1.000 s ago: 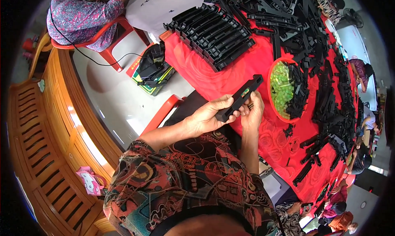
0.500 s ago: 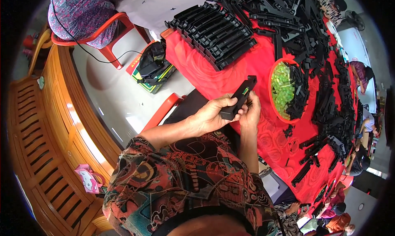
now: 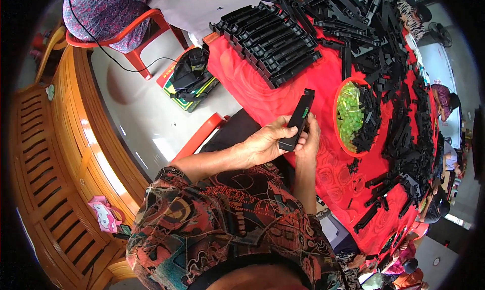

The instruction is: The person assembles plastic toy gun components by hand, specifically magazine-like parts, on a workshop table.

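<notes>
A black plastic spirit level [image 3: 297, 125] with a small green vial in its side is held up at a slant in front of me. My left hand [image 3: 260, 144] is closed round its lower part, the thumb lying on the near face. At its right edge my right hand [image 3: 309, 141] grips it too, the fingers curled and partly hidden behind it. To the right on the red tablecloth [image 3: 333, 176] stands an orange-red basin [image 3: 337, 130], holding green vials [image 3: 348, 113] and small black pieces [image 3: 369, 120].
Black level bodies [image 3: 270, 45] lie in a neat row beyond my hands. A loose heap [image 3: 348, 19] of black parts covers the far right. A red chair [image 3: 207, 130] and a bag [image 3: 192, 72] are at left; several people sit along the table.
The spirit level has turned more upright, its side with the vial now facing me more. Both hands keep hold of it. The view has shifted slightly.
</notes>
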Action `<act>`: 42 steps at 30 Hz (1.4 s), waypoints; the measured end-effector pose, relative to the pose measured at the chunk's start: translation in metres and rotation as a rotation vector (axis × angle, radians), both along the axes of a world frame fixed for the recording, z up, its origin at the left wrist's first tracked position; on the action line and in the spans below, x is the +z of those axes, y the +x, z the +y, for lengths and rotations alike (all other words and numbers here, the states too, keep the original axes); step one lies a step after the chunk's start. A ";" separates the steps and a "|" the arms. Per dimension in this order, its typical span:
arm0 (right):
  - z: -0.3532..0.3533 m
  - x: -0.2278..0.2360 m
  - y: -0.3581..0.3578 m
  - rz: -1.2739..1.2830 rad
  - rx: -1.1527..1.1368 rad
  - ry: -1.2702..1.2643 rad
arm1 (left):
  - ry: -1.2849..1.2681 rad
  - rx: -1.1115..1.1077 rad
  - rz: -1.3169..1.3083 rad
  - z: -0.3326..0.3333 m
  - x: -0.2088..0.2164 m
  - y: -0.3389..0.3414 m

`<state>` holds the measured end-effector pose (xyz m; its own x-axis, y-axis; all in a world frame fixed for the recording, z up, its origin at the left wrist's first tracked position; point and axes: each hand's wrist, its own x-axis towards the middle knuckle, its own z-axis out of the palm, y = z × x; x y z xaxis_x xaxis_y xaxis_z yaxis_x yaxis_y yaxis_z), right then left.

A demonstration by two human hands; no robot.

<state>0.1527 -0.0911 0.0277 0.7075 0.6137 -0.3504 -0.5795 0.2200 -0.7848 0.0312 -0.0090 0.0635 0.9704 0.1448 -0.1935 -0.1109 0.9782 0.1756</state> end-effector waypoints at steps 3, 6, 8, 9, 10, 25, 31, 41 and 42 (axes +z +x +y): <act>0.002 0.007 0.002 -0.137 -0.001 -0.115 | 0.061 0.014 0.034 -0.002 -0.001 -0.002; 0.003 0.007 0.009 -0.566 -0.044 -0.267 | 0.173 0.048 0.055 -0.002 -0.003 -0.005; 0.002 0.010 0.012 -0.855 -0.057 -0.297 | 0.182 0.036 0.057 -0.003 -0.004 -0.006; 0.001 0.013 0.013 -0.958 -0.037 -0.344 | 0.180 0.036 0.057 -0.003 -0.004 -0.007; 0.001 0.016 0.014 -1.061 -0.016 -0.390 | 0.217 0.045 0.064 -0.002 -0.005 -0.007; -0.001 0.023 0.015 -1.230 -0.083 -0.472 | 0.692 0.020 0.173 0.005 -0.002 -0.009; -0.014 0.014 0.021 -1.107 -0.134 -0.429 | 1.976 0.257 0.328 0.010 -0.047 0.001; -0.038 0.053 0.088 -1.428 -0.223 -0.752 | 2.381 0.088 0.358 0.015 -0.056 0.005; -0.040 0.056 0.098 -1.392 -0.204 -0.789 | 2.392 0.067 0.375 0.014 -0.054 0.004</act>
